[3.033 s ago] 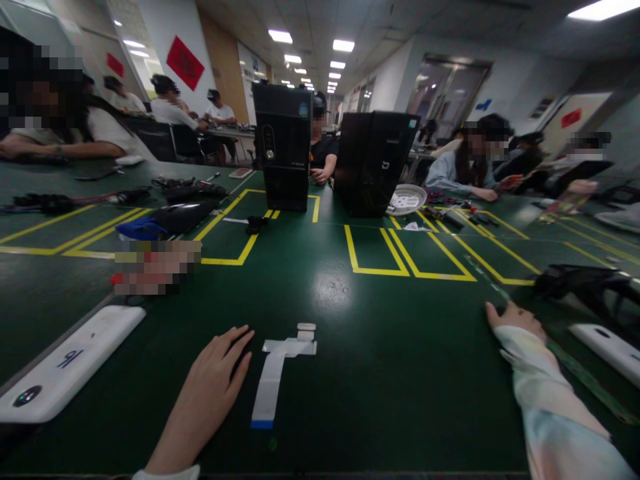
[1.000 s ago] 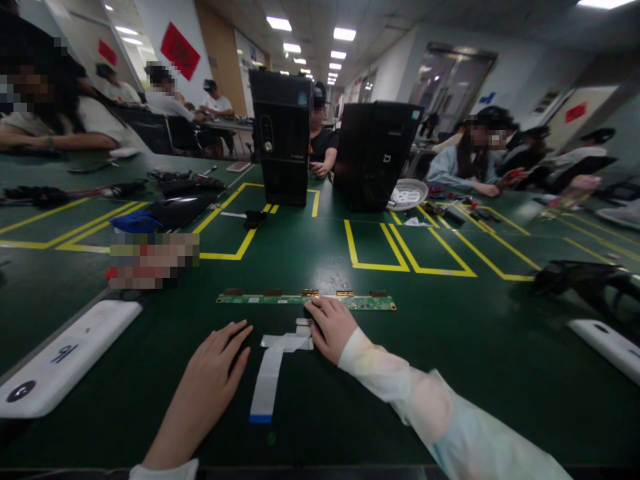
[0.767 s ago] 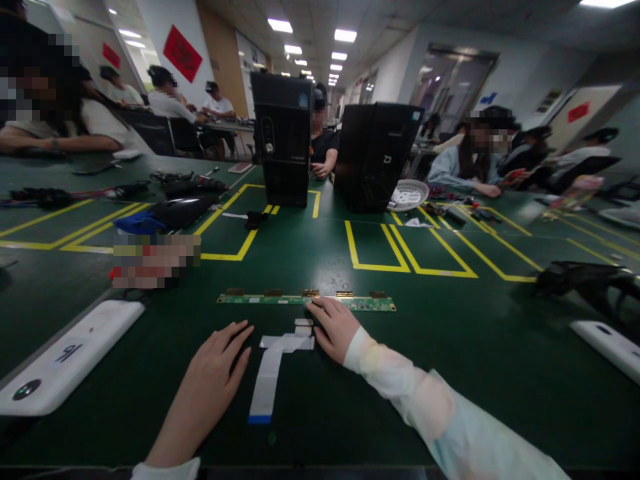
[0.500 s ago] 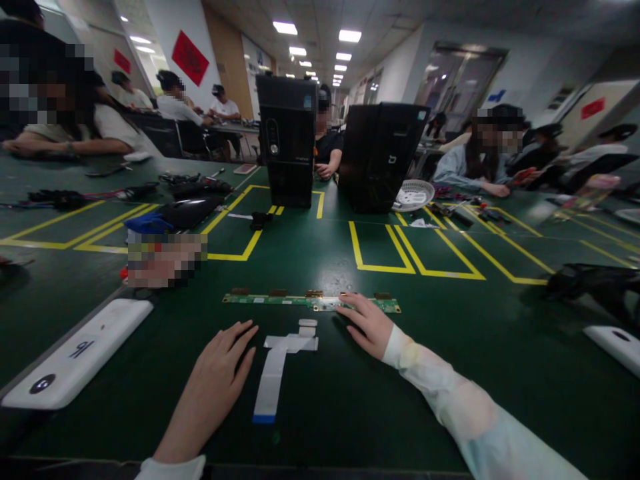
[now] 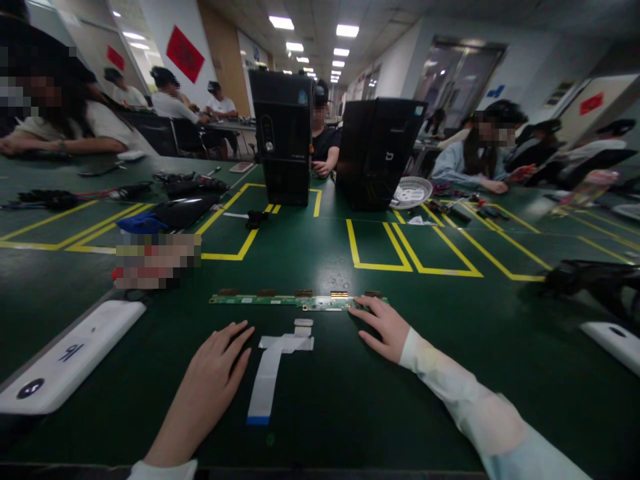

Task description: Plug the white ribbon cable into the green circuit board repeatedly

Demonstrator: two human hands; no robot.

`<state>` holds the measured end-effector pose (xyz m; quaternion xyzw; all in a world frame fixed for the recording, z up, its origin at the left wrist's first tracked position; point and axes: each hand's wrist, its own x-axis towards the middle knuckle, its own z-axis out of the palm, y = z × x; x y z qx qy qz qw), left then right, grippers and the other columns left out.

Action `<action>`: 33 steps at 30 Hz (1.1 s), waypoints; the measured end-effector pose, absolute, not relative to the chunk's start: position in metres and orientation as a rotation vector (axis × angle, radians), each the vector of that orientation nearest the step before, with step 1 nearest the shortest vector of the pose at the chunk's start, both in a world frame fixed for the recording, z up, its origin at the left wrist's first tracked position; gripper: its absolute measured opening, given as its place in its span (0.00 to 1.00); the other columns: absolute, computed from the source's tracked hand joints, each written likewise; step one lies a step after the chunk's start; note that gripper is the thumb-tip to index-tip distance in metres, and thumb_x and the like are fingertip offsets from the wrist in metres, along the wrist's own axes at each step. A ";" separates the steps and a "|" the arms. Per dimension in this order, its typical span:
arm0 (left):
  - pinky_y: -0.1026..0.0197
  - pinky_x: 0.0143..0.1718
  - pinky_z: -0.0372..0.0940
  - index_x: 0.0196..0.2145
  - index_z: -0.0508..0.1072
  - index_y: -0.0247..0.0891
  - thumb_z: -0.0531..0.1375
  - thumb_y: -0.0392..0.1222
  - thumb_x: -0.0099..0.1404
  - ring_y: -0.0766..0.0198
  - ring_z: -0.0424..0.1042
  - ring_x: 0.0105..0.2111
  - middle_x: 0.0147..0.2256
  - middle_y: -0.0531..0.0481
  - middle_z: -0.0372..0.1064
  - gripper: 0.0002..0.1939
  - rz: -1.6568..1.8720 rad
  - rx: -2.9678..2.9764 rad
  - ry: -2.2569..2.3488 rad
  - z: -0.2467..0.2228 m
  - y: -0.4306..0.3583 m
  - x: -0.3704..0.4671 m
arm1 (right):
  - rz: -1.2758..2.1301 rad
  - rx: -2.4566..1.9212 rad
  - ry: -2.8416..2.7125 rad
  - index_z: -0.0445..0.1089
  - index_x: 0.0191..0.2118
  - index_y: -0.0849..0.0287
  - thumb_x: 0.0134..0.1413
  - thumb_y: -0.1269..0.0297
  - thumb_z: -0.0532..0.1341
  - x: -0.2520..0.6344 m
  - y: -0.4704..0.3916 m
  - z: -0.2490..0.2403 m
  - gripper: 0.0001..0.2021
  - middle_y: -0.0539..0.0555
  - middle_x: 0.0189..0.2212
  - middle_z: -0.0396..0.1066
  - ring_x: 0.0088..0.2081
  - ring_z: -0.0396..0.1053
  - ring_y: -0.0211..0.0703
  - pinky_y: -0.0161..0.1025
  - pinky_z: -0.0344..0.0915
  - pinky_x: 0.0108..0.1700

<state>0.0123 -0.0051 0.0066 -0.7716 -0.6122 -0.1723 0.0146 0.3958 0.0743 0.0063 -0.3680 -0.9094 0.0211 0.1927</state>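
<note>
A long, narrow green circuit board (image 5: 280, 301) lies crosswise on the dark green table, with several brown tabs along its far edge. My right hand (image 5: 383, 328) reaches to the board's right part, its fingertips resting on or just over it, fingers apart. Nearer to me lies a white flat ribbon cable (image 5: 265, 387), folded near its top, with a blue end toward me and a connector at the far end. My left hand (image 5: 217, 363) rests palm down just left of the cable, fingers spread, holding nothing.
Two black computer towers (image 5: 285, 140) stand across the table. Yellow tape (image 5: 383, 267) marks rectangles on the tabletop. A white device (image 5: 75, 353) lies at left, and another white device (image 5: 615, 340) at right. A white basket (image 5: 413, 192) sits beyond. Several people sit around.
My right hand has slid to the right along the circuit board. The board seems to have shifted slightly left in view. My left hand stays beside the ribbon cable.
</note>
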 end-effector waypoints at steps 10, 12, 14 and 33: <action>0.41 0.60 0.58 0.57 0.68 0.42 0.49 0.51 0.69 0.50 0.62 0.60 0.60 0.43 0.63 0.23 -0.560 -2.449 -1.877 0.007 -0.006 0.015 | 0.009 -1.047 -2.533 0.65 0.57 0.60 0.60 0.62 0.54 0.375 0.073 0.014 0.20 0.65 0.58 0.61 0.58 0.59 0.57 0.59 0.59 0.57; 0.42 0.60 0.58 0.58 0.67 0.44 0.50 0.50 0.70 0.51 0.61 0.60 0.60 0.44 0.63 0.22 -0.569 -2.505 -1.842 0.012 -0.007 0.020 | -0.001 -1.015 -2.518 0.66 0.55 0.59 0.59 0.63 0.54 0.372 0.076 0.015 0.19 0.65 0.58 0.61 0.58 0.59 0.56 0.59 0.59 0.57; 0.43 0.60 0.59 0.59 0.66 0.46 0.50 0.49 0.70 0.52 0.60 0.61 0.61 0.47 0.61 0.22 -0.554 -2.597 -1.780 0.019 -0.008 0.028 | 0.014 -0.993 -2.515 0.66 0.55 0.59 0.58 0.64 0.54 0.370 0.078 0.014 0.19 0.64 0.57 0.62 0.57 0.60 0.55 0.58 0.60 0.56; 0.49 0.56 0.64 0.58 0.65 0.36 0.52 0.39 0.68 0.53 0.66 0.57 0.57 0.42 0.66 0.21 -0.348 -2.987 -1.195 0.047 0.014 0.117 | 0.043 -0.945 -2.528 0.65 0.57 0.59 0.61 0.63 0.53 0.374 0.084 0.005 0.19 0.63 0.57 0.62 0.58 0.61 0.53 0.55 0.62 0.57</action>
